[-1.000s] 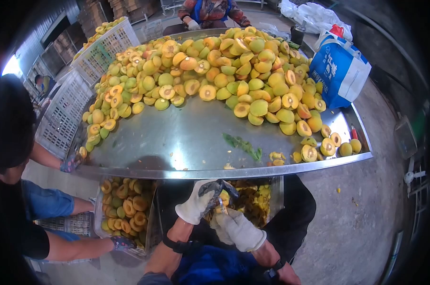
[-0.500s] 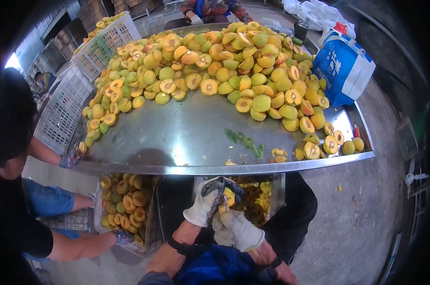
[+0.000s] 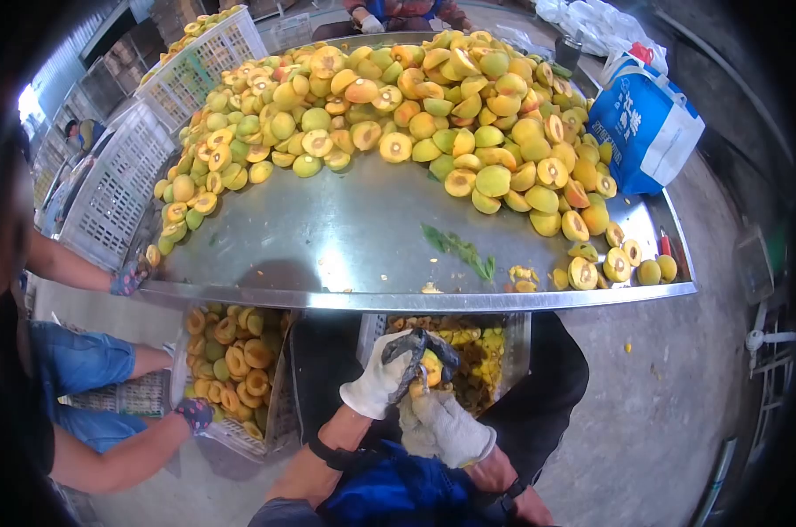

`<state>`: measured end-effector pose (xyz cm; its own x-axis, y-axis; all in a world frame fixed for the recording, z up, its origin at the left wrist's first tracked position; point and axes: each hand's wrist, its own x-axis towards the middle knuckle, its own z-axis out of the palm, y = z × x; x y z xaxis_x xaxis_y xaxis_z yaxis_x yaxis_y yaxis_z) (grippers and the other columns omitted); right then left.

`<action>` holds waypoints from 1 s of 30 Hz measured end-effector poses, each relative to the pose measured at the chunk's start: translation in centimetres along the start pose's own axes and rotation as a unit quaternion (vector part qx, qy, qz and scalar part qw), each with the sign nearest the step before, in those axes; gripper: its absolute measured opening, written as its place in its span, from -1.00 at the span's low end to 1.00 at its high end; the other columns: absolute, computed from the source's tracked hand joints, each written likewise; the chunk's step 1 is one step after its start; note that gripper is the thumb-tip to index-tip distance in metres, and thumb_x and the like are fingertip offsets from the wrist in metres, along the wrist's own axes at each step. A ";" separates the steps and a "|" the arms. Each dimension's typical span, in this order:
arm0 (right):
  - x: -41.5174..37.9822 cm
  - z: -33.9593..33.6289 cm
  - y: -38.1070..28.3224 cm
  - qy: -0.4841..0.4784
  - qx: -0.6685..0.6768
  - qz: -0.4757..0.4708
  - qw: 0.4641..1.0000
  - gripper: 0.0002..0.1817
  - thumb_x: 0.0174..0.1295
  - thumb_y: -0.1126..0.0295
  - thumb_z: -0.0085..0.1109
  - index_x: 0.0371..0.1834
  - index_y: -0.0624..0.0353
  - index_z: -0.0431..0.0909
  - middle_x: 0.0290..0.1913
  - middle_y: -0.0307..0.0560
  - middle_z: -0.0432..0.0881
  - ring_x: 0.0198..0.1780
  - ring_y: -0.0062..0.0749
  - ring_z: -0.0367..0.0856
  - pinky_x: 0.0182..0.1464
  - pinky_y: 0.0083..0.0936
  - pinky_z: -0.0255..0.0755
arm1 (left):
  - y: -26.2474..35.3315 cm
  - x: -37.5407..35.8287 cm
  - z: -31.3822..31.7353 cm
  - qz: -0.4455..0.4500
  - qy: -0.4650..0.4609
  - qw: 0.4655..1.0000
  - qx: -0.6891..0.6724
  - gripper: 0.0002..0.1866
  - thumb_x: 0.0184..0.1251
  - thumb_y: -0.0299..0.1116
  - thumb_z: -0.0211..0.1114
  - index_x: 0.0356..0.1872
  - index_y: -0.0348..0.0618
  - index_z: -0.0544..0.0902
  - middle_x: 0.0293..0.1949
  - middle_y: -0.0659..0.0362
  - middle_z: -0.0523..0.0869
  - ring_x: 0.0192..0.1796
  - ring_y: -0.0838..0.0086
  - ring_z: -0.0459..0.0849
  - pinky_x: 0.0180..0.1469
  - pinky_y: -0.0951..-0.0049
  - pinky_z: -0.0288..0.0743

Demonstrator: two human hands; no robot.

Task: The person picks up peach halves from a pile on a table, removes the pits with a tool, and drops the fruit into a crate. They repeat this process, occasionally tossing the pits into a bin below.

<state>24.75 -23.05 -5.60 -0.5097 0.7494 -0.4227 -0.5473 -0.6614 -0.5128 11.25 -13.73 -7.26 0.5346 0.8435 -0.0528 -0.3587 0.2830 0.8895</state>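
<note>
The fingers of the left hand (image 3: pixel 387 373), in a white glove with dark fingertips, are bent around a yellow fruit piece (image 3: pixel 431 361); the fingers of the right hand (image 3: pixel 446 428), in a greyish glove, are closed and seem to grasp a small tool (image 3: pixel 423 379) against this piece, although its kind cannot be told.

This is the head view, the only one; the fruit piece is between the two hands, in front of the near edge of the metal tabletop (image 3: pixel 328 228); below lies a crate (image 3: pixel 522 351) with yellow scraps (image 3: pixel 490 356), so perhaps the hands are kept here in order that loose bits fall inside. The left hand probably steadies the fruit, which leaves the right one free for the finer work; the heap of halved fruit (image 3: pixel 398 97) is mostly toward the far side, which leaves bare metal near the person; a green leaf (image 3: pixel 459 250) lies there, and a blue and white bag (image 3: pixel 635 132) stands at the right.

Compared with the earlier frame, the co-worker's lower gloved hand (image 3: pixel 194 415) has shifted leftward to the side of the crate of fruit halves (image 3: pixel 240 442); the person's own hands keep almost the same hold.
</note>
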 end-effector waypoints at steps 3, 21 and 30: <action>0.1 0.1 0.8 -0.050 0.091 -0.008 0.995 -0.64 0.41 0.01 0.04 -0.30 0.09 0.45 -0.65 -0.38 0.28 -0.68 -0.64 0.20 -0.63 -0.63 0.03 | 0.3 0.2 -0.4 -0.029 -0.035 0.998 0.039 -0.47 0.41 0.01 0.20 0.00 -0.37 0.56 -0.27 0.13 0.70 -0.26 0.51 0.67 -0.18 0.55 0.55; 0.6 -6.0 1.6 0.153 -0.006 -0.028 0.988 -0.53 0.37 -0.09 0.08 -0.24 0.18 0.49 -0.62 -0.31 0.34 -0.69 -0.66 0.20 -0.68 -0.67 0.09 | -2.9 -6.7 -9.5 -0.013 0.196 0.978 -0.066 -0.39 0.40 0.05 0.20 0.23 -0.27 0.45 0.05 0.12 0.65 0.03 0.44 0.68 0.09 0.41 0.60; 3.2 -5.9 2.4 0.197 -0.111 -0.011 0.974 -0.54 0.43 -0.03 0.00 -0.31 0.21 0.50 -0.65 -0.27 0.38 -0.68 -0.56 0.31 -0.65 -0.60 0.17 | 0.4 -16.7 -22.8 -0.008 0.546 0.799 0.251 -0.55 0.56 -0.08 0.00 0.12 -0.29 0.54 -0.11 0.18 0.67 -0.09 0.49 0.65 -0.02 0.48 0.54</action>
<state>25.80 -22.06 -12.57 -0.1817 0.7452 -0.6416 -0.3759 -0.6555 -0.6550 -15.29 -17.24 -16.34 -0.5487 0.8150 -0.1864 0.1404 0.3097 0.9404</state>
